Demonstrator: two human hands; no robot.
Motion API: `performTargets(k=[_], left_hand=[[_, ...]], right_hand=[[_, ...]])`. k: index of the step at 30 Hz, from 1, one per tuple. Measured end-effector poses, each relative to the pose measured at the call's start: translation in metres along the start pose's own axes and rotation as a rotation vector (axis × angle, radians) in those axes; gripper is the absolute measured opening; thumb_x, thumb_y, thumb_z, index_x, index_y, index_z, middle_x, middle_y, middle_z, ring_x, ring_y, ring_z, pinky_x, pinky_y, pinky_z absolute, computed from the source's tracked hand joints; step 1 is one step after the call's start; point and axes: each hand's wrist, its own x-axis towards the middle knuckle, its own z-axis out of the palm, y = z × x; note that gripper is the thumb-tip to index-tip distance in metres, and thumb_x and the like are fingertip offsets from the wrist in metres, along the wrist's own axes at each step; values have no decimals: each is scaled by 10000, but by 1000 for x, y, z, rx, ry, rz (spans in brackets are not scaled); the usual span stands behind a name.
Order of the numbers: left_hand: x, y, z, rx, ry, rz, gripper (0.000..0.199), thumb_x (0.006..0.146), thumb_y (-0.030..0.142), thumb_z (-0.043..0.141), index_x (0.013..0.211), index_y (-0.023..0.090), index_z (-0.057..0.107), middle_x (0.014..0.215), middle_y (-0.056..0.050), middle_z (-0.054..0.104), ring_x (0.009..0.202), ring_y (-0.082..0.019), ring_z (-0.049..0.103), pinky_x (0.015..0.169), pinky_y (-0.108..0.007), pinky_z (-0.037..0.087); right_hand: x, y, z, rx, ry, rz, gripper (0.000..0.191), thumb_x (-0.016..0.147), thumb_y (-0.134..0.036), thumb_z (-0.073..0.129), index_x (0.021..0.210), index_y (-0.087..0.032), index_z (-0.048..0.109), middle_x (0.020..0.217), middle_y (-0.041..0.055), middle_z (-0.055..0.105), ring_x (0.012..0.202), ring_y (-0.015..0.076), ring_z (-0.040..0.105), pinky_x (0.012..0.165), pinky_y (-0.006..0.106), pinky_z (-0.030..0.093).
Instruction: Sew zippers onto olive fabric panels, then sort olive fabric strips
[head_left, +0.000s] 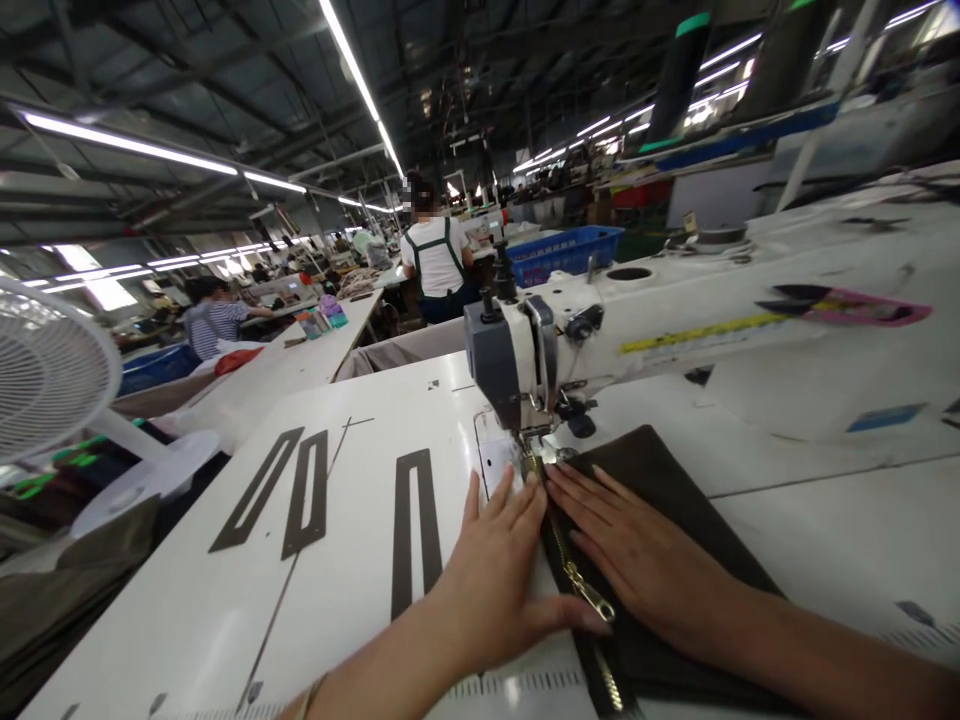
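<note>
A dark fabric piece (pixel 660 480) lies on the white table under the head of a sewing machine (pixel 517 365). Along its left edge runs a zipper (pixel 559 535) with brass teeth and a gold pull (pixel 589 592). My left hand (pixel 499 575) rests flat with spread fingers, fingertips at the zipper near the presser foot and thumb beside the pull. Flat on the fabric, just right of the zipper, my right hand (pixel 637 555) has its fingers stretched toward the needle area. Neither hand is wrapped round anything.
Three dark slotted frames, one of them here (pixel 307 495), lie on the table (pixel 360 590) to the left. A white fan (pixel 52 370) stands at far left. Pink-handled snips (pixel 847 303) and a yellow tape (pixel 697 332) rest on the machine. Beyond are a blue basket (pixel 562 252) and seated people.
</note>
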Motion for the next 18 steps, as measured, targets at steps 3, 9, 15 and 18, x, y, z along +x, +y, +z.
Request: performTargets(k=[3, 9, 15, 18], left_hand=[[-5, 5, -1, 50, 63, 21, 606, 799, 537, 595, 1294, 214, 466, 1363, -73, 472, 1338, -300, 292, 1122, -554, -72], [-10, 4, 1, 134, 60, 21, 762, 725, 668, 581, 1307, 198, 436, 1399, -70, 429, 1342, -368, 243, 1112, -607, 3], [-7, -7, -4, 164, 65, 3, 956, 660, 760, 533, 1361, 141, 335, 1409, -133, 396, 1365, -365, 178, 1097, -630, 14], [-2, -10, -6, 138, 37, 52, 991, 684, 749, 516, 1419, 149, 228, 1475, -122, 280, 1381, -358, 92, 1098, -623, 3]], right_hand=[[1, 3, -4, 25, -5, -4, 449, 903, -180, 359, 1336, -72, 416, 1384, 137, 411, 1284, 242, 375, 1014, 482, 399], [-2, 2, -5, 40, -23, -29, 482, 913, -240, 396, 1377, -113, 362, 1403, 117, 390, 1298, 234, 353, 1034, 482, 375], [-2, 4, -3, -36, -39, -80, 535, 906, -330, 437, 1391, -128, 338, 1415, 107, 371, 1290, 254, 365, 1018, 491, 379], [6, 8, -4, -6, -69, -46, 460, 896, -308, 444, 1323, -140, 457, 1361, 103, 455, 1231, 250, 447, 983, 463, 420]])
